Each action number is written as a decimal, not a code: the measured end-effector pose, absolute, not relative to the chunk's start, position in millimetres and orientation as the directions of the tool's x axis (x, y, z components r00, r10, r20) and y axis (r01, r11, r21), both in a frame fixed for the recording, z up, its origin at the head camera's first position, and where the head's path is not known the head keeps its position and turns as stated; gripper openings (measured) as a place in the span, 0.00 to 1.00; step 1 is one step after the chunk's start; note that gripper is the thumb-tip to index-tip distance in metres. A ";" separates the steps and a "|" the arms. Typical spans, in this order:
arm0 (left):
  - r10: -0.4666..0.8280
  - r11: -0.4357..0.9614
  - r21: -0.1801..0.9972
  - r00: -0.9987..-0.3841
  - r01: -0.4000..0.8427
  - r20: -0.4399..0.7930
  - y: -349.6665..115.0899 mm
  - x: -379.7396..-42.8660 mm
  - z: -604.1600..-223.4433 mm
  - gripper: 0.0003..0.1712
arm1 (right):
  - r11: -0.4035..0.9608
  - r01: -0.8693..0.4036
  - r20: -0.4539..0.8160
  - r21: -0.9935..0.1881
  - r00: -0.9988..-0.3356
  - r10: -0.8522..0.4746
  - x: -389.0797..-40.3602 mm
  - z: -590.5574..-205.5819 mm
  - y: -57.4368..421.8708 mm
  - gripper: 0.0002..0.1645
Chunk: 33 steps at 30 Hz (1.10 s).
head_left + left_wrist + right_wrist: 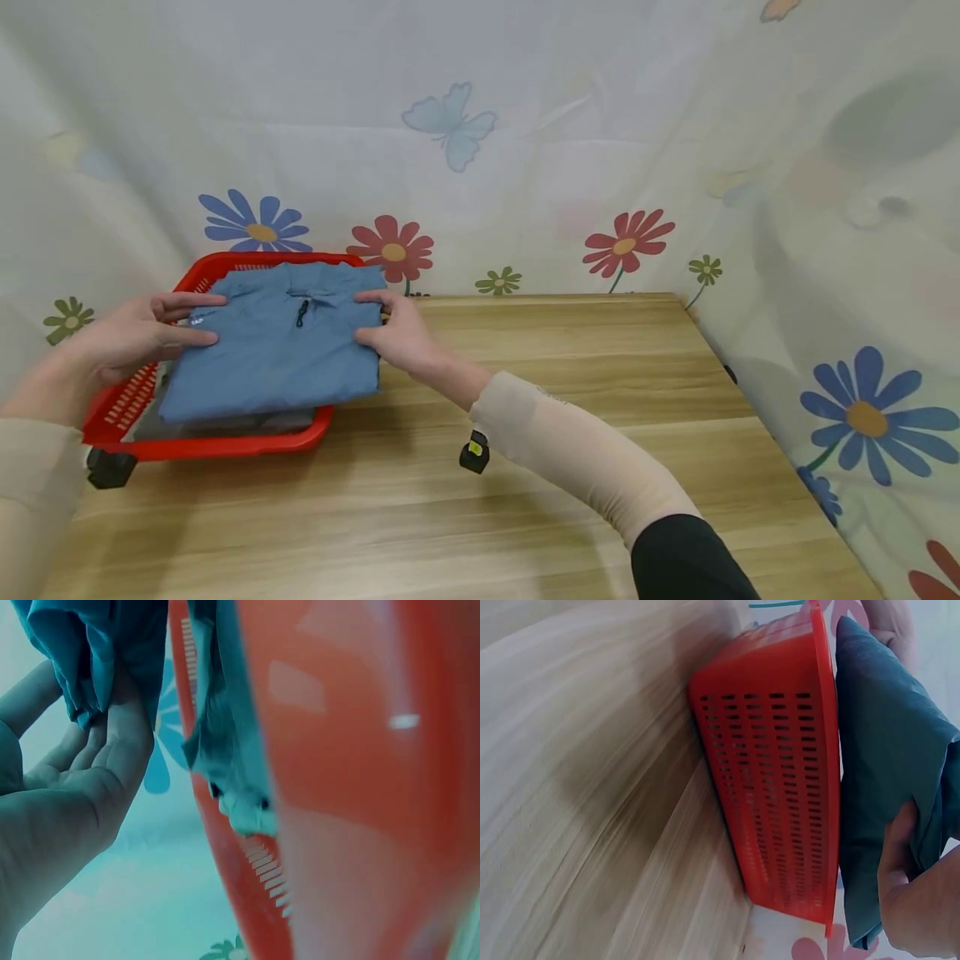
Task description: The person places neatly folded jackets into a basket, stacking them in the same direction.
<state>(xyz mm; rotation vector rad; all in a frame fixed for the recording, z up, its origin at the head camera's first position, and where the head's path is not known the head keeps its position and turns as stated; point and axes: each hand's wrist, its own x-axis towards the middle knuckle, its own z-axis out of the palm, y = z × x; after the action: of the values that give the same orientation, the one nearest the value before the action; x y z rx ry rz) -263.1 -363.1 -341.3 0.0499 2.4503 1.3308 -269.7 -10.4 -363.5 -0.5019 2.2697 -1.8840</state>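
A folded blue garment point(270, 358) with a collar and a small black pull near its top is held level over the red basket point(217, 448). The left hand point(146, 332) grips its left side, and in the left wrist view the fingers point(124, 742) are bent under the bunched cloth. On the opposite side, the right hand point(401, 333) pinches the garment's right edge between thumb and fingers. From the right wrist view, the garment point(889, 742) appears just above the basket's rim. Grey cloth point(277, 422) lies inside the basket, mostly hidden beneath the garment.
The basket stands on the left part of a wood-grain table point(525, 517). Behind and beside the table hangs a white curtain point(540, 167) printed with flowers and a butterfly. A small black device point(475, 452) is at the right wrist, another black device point(111, 468) at the left.
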 end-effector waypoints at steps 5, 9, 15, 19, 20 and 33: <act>0.178 0.574 0.806 -0.939 -0.145 -0.295 -376.4 -265.6 -345.0 0.50 | 0.137 -0.153 0.098 -0.979 -0.934 -0.343 -268.0 -366.1 -21.1 0.29; 0.155 0.572 0.806 -0.944 -0.154 -0.291 -383.9 -263.8 -348.7 0.51 | 0.137 -0.150 0.096 -0.979 -0.935 -0.341 -268.4 -368.9 -29.0 0.29; 0.142 0.602 0.787 -0.952 -0.135 -0.272 -391.7 -262.7 -350.1 0.51 | 0.120 -0.135 0.088 -0.984 -0.938 -0.335 -268.4 -373.4 -36.3 0.28; 0.137 0.622 0.773 -0.954 -0.127 -0.266 -399.6 -261.9 -352.0 0.50 | 0.107 -0.118 0.077 -0.987 -0.941 -0.331 -267.9 -376.1 -42.8 0.27; 0.134 0.621 0.774 -0.955 -0.127 -0.265 -402.2 -261.5 -352.7 0.50 | 0.105 -0.114 0.074 -0.988 -0.941 -0.330 -267.9 -376.4 -44.9 0.27; 0.110 0.615 0.779 -0.965 -0.121 -0.237 -417.6 -258.2 -359.7 0.46 | 0.116 -0.089 0.049 -0.989 -0.949 -0.312 -263.4 -380.6 -59.2 0.27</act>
<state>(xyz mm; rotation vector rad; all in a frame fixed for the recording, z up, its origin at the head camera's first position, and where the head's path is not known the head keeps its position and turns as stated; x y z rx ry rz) -258.2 -417.6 -359.7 -0.0084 2.5802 1.2735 -263.4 -59.2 -380.6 -0.4033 2.2120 -1.9403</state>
